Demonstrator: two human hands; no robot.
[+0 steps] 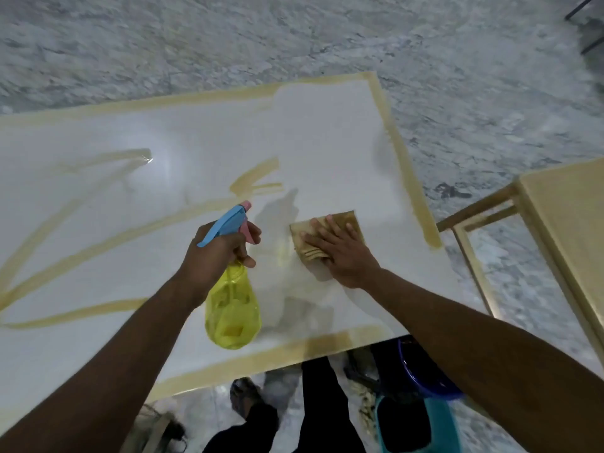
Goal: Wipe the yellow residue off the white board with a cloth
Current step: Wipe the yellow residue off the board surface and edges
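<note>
Two hands at work. Our right hand (pixel 340 253) lies flat, fingers spread and straight, pressing a folded, yellow-stained tan cloth (pixel 322 235) onto the glossy white board (pixel 327 152), toward its right side. Our left hand (pixel 215 253) is curled round the neck of a translucent yellow spray bottle with a blue and pink trigger head (pixel 232 305), held just above the board to the left of the cloth, nozzle aimed away from us.

Step in hand, as we judge it: rubbing a wetted patch. To do it well we would keep the palm weight even over the cloth, work in overlapping strokes from the cleaned area outward, and turn the cloth to a fresher face, since its top already looks soiled and could smear.

Residue remaining: long yellow streaks (pixel 98 243) crossing the left half, a short forked mark (pixel 255 181) above the bottle, and a yellow border band (pixel 405 165) along the board's edges. The patch around the cloth looks mostly clean.

Surroundings: grey mottled marble floor (pixel 327 37); pale wooden frame furniture (pixel 555 230) at right; blue and teal plastic containers (pixel 421 387) under the near edge, beside our dark-trousered legs (pixel 320 403).
</note>
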